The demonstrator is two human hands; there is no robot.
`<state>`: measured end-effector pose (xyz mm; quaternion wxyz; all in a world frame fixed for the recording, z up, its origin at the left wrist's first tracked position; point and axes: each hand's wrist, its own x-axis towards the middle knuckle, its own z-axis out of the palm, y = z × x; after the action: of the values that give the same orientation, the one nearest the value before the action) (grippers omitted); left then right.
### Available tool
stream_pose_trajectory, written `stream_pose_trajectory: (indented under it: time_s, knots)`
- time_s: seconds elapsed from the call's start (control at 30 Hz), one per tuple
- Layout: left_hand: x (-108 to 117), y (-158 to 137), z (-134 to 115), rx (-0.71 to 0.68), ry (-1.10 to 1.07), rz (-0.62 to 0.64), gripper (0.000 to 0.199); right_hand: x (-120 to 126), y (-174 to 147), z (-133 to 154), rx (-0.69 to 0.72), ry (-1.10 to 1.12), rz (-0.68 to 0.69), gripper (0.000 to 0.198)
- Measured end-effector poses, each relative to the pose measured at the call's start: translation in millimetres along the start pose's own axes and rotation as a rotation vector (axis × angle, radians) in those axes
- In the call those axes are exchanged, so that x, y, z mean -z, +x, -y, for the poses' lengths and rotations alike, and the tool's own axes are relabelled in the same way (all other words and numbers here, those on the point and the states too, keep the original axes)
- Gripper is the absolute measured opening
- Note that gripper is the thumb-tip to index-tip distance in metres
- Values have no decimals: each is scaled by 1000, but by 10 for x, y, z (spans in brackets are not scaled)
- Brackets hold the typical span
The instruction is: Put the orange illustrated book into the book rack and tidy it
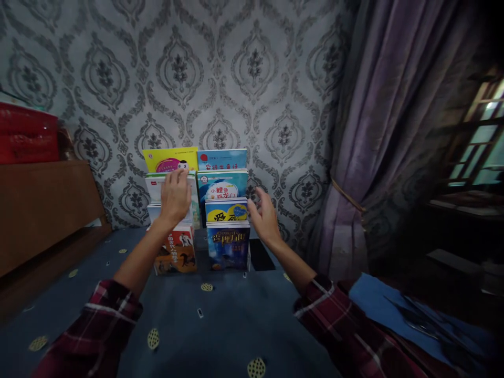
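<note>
Children's books stand upright in two stepped columns against the wall. My left hand [176,198] is at the left column, its fingers stretched over the upper part of a white book [154,189]; it does not visibly grip it. Behind stands a yellow book [157,157], and lower in front an orange-red book [177,254]. My right hand [264,216] is open beside the right column, thumb and fingers apart, near the edge of a blue and yellow book [220,211]. That column also has a light blue book [232,158], a teal book [205,191] and a dark blue book [228,249].
A dark blue patterned cloth [177,325] covers the surface under the books. At left is a wooden cabinet [47,205] with a red box [27,134] on top. A tied purple curtain [362,136] hangs at right. Blue fabric [378,299] lies at lower right.
</note>
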<state>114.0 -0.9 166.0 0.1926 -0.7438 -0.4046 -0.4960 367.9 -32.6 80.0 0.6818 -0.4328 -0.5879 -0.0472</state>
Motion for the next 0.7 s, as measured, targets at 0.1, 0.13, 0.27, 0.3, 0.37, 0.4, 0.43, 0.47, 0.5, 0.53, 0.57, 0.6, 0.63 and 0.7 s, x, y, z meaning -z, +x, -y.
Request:
stream_pose_trajectory:
  time_s: [0.1,0.13,0.27,0.3,0.37,0.4,0.43,0.47,0.5,0.53,0.57,0.6,0.63,0.7]
  knots:
    - [45,156,151,-24,71,24,46,43,-45,63,59,-40,-5,53]
    - [38,181,181,-27,76,39,48,54,-70,64,69,-51,-3,53]
    - [-40,196,212,-45,103,89,50,110,-199,-31,43,-96,33,52]
    - [-61,196,212,-45,119,100,50,131,-238,-71,27,-110,48,52]
    - [-92,214,227,-38,142,111,47,180,-320,-154,-4,-132,77,52]
    - [-101,236,245,-35,146,107,45,205,-363,-194,-18,-139,89,52]
    - [-104,268,268,-36,144,95,42,229,-408,-230,-32,-144,96,51]
    - [-101,308,295,-40,137,75,41,251,-453,-264,-44,-147,99,51]
    - [-92,354,325,-44,127,50,39,270,-501,-296,-56,-150,95,50]
    - [-77,405,355,-48,118,24,38,285,-551,-325,-66,-154,90,50]
    - [-55,457,381,-50,111,-2,37,298,-603,-354,-77,-160,88,49]
    - [-27,506,403,-52,108,-28,36,309,-659,-383,-86,-166,89,49]
    - [8,549,416,-57,108,-54,35,319,-716,-414,-94,-171,96,50]
    - [94,596,412,-76,104,-108,32,347,-834,-486,-108,-180,115,50]
